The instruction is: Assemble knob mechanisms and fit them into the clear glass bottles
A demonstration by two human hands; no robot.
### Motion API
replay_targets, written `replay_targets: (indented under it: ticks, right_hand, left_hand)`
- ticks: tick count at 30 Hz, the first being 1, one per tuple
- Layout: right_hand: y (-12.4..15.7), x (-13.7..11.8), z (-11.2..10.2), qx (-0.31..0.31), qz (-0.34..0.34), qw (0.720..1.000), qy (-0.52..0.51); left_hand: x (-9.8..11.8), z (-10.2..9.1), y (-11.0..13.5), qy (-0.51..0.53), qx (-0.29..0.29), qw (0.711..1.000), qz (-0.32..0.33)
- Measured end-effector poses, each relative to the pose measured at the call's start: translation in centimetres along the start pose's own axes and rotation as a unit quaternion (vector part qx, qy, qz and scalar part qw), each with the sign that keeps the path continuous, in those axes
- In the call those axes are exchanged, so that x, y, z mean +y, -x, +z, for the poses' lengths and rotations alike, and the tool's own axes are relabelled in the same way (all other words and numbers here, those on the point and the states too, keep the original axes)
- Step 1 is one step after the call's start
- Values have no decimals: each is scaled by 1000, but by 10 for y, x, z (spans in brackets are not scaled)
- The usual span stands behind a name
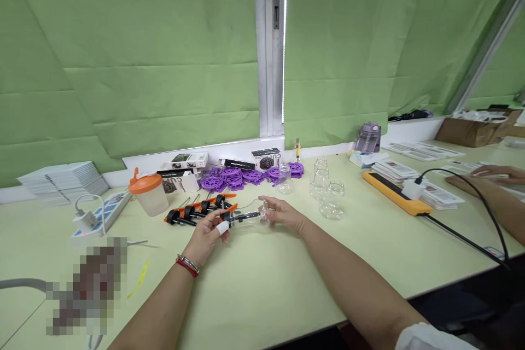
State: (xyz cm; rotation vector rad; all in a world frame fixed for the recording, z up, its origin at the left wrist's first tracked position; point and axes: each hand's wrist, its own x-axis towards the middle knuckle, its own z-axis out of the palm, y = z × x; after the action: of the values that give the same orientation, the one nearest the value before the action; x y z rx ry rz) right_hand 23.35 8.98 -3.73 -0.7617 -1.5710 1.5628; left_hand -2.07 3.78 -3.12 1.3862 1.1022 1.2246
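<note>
Head view: left hand point(207, 236) grips the pump point(228, 216), right hand point(283, 213) clasps the clear cup point(250, 214); skewed push could slip it into loose cups point(332, 200) at 2 o'clock.

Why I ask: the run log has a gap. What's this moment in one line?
left hand: grips orange-black pump | right hand: holds clear cup at its end | nearby: spare pumps, loose clear cups, purple parts

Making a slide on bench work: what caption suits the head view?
Left hand and right hand hold a clear piece on a pale green table, purple parts behind.
</note>
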Motion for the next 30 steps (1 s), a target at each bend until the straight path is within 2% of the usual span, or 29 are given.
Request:
replay_targets:
  ticks: [7, 17, 19, 21, 24, 27, 30]
  right_hand:
    - [-2, 8, 0, 8, 35, 999, -10]
    - [-8, 9, 5, 46, 89, 994, 40]
    - [-6, 6, 5, 46, 75, 996, 31]
    - [-2, 3, 3, 41, 31, 999, 8]
    - [1, -1, -1, 1, -30, 999, -22]
    - [0, -2, -2, -22, -44, 998, -28]
    - [-2, -1, -1, -6, -37, 999, -17]
  left_hand:
    - [-1, 1, 0, 3, -3, 1000, -3]
    - [-1, 2, 0, -5, 3, 1000, -1]
    - [-2, 2, -1, -6, 2, 1000, 3]
    - [-4, 1, -1, -6, -1, 1000, 6]
    - [-6, -1, -1, -2, -4, 1000, 5]
    - [-7, -2, -1, 2, -10, 1000, 7]
    - [-7, -3, -1, 8, -14, 1000, 9]
